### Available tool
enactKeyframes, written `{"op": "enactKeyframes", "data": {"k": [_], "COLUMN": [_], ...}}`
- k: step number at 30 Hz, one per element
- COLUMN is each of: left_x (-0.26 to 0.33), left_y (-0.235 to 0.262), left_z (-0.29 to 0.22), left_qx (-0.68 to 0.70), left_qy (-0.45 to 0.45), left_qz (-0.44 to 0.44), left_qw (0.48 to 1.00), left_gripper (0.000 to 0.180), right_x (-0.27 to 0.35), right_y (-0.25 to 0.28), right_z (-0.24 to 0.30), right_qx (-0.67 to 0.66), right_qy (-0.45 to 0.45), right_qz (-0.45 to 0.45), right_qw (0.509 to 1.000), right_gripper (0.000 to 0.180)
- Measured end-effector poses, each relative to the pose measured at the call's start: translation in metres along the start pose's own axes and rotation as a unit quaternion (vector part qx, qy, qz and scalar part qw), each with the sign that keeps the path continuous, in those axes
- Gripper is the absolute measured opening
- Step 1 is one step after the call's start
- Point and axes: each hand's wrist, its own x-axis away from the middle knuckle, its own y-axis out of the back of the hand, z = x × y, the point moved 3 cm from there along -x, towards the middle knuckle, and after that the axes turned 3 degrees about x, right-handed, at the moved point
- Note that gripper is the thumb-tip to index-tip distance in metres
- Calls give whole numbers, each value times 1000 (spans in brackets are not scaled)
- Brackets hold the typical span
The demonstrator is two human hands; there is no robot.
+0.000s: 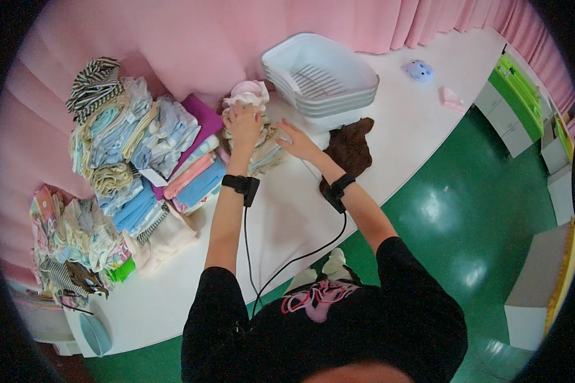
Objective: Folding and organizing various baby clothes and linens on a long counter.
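Observation:
My left hand (244, 124) lies with spread fingers on top of a small pile of pale pink and beige cloths (265, 153), near the table's back. Just right of that pile, my right hand (298, 142) is held with its fingers apart, close to the cloths; whether it touches them I cannot tell. Neither hand grips anything that I can see. Beside my right hand a dark brown cloth (350, 150) lies crumpled on the white table (287, 204). Behind it stands a stack of light grey plastic baskets (338, 96).
Large heaps of folded clothes and fabrics (134, 134) cover the table's left. A blue plush-like item (419, 71) and a pink cloth (452, 99) lie at right. Pink curtains (191, 38) hang behind. Cables run from black wristbands (243, 186). Cabinets (511, 108) line the green floor.

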Motion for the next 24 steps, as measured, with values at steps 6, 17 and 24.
{"op": "enactKeyframes", "data": {"k": [6, 17, 24], "left_x": [7, 61, 69], "left_y": [-23, -15, -53], "left_z": [28, -31, -7], "left_qx": [22, -91, -271], "left_qy": [1, 91, 88], "left_qz": [-30, 94, 25], "left_qw": [999, 987, 958], "left_gripper": [52, 82, 57], "right_x": [17, -16, -62], "right_y": [49, 6, -92], "right_z": [3, -44, -53], "right_qx": [-87, -101, -452], "right_qy": [-14, -33, -335], "right_qz": [188, 134, 220], "right_qw": [978, 985, 797], "right_gripper": [41, 73, 85]}}
